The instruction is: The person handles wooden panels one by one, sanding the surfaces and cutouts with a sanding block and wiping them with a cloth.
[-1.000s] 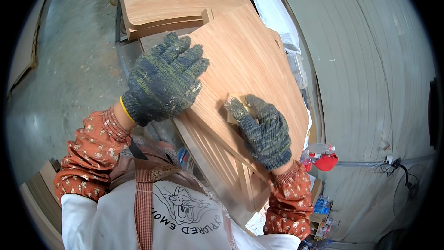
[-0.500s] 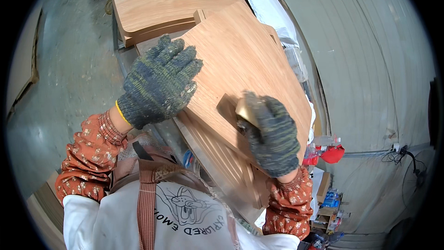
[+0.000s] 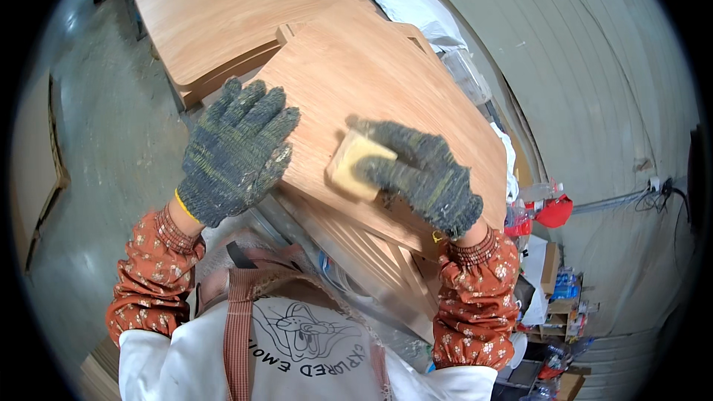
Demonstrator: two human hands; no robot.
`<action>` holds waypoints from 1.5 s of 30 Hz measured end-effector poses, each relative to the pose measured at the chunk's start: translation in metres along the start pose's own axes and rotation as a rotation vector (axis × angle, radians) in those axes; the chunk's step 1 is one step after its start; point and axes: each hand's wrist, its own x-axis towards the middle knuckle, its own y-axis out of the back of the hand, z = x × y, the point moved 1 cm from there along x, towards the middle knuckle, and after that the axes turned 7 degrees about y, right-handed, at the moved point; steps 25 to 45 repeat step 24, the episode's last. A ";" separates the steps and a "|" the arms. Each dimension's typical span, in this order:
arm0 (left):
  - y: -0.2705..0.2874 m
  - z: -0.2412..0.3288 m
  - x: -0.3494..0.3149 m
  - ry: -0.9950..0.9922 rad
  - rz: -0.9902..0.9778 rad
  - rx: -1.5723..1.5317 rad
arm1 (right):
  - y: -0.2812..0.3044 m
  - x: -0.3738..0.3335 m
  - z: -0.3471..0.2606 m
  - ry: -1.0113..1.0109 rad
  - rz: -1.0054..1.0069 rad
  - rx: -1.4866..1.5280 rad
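Observation:
Both of my hands wear dark grey-green knitted gloves. My left hand (image 3: 234,152) lies with its fingers stretched out on the left edge of a light wood-grain panel (image 3: 334,67). It holds nothing. My right hand (image 3: 427,186) grips a pale yellow rectangular block (image 3: 362,167), perhaps a sponge or sanding block, thumb on its upper face and fingers at its far side. The block rests against the panel's face, near its close edge. Blur softens the fingertips there. The slot in the panel is mostly hidden by the hand and block.
Beyond lies another wood-grain board (image 3: 223,22) with a rounded corner. Slatted wooden pieces (image 3: 349,234) sit under the panel on the near side. White wrapping (image 3: 405,0) runs along the grey wall (image 3: 587,104). Plastic bottles (image 3: 518,215) stand at the right; flat cardboard (image 3: 37,171) is at the left.
My right hand has swept leftward with the block, which now shows its broad face. My left hand stays at the panel's edge. The whole view has shifted slightly.

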 end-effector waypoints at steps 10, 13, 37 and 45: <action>0.001 0.023 0.004 -0.072 -0.075 0.114 | 0.077 -0.132 0.029 0.025 0.924 -0.048; 0.001 0.042 0.009 -0.144 -0.072 0.058 | 0.085 -0.223 0.053 -0.147 1.315 -0.280; -0.020 0.018 0.015 0.028 -0.122 -0.021 | 0.014 -0.420 0.215 -0.723 1.742 -0.394; -0.020 0.018 0.015 0.028 -0.122 -0.021 | 0.014 -0.420 0.215 -0.723 1.742 -0.394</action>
